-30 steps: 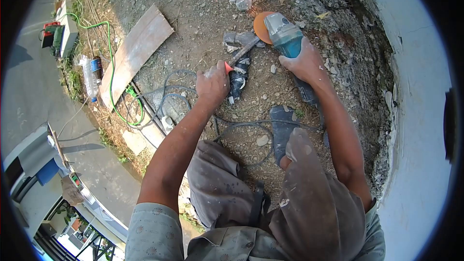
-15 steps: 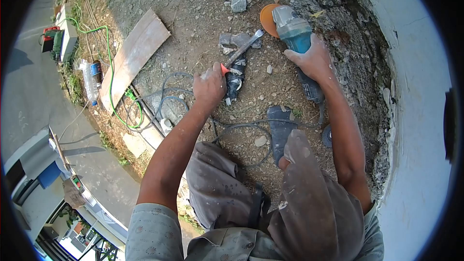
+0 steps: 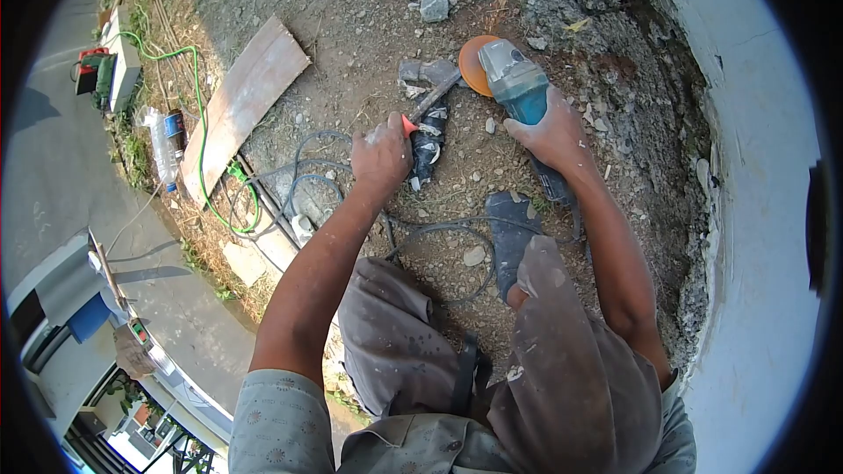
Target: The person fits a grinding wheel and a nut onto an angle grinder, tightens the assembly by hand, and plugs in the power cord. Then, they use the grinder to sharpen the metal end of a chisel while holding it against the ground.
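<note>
A chisel [image 3: 438, 96] with an orange-red guard is gripped in my left hand [image 3: 381, 154], its metal shank slanting up and right. My right hand [image 3: 553, 134] is wrapped around the body of a teal angle grinder [image 3: 520, 88]. The grinder's orange disc [image 3: 477, 65] meets or overlaps the chisel's far end, which it hides. Under the chisel lies a dark object with pale patches [image 3: 426, 156], close to my left fingers. A dark grey boot [image 3: 510, 241] is planted below the grinder.
A pale board [image 3: 245, 105] lies on the gravel at left, beside a green hose [image 3: 198, 79] and plastic bottles [image 3: 162, 147]. Dark cable [image 3: 443, 227] loops across the ground near my legs. Stones [image 3: 434, 2] lie ahead; a white wall [image 3: 755, 211] runs along the right.
My right hand has brought the grinder left and slightly down, so the disc now covers the chisel's tip. My left hand and the chisel look nearly still.
</note>
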Available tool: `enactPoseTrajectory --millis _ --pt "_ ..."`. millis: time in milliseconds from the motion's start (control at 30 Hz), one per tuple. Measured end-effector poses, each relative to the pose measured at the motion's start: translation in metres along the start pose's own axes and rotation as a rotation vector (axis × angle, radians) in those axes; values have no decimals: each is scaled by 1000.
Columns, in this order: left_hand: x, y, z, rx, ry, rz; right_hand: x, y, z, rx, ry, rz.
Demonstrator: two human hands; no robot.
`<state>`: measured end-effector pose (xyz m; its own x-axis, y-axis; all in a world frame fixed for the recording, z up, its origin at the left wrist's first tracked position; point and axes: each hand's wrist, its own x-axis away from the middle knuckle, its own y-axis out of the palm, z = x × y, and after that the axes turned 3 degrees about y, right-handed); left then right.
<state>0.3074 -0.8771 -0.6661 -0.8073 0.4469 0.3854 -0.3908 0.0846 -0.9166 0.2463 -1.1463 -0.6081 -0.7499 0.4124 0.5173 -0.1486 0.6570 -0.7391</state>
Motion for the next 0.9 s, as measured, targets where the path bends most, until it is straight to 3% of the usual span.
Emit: enactPoseTrajectory --millis 600,900 --pt "-1 3 -4 37 9 11 -23 0 -13 56 -44 33" --pt "-1 3 -6 43 26 17 -53 -8 -17 35 -86 150"
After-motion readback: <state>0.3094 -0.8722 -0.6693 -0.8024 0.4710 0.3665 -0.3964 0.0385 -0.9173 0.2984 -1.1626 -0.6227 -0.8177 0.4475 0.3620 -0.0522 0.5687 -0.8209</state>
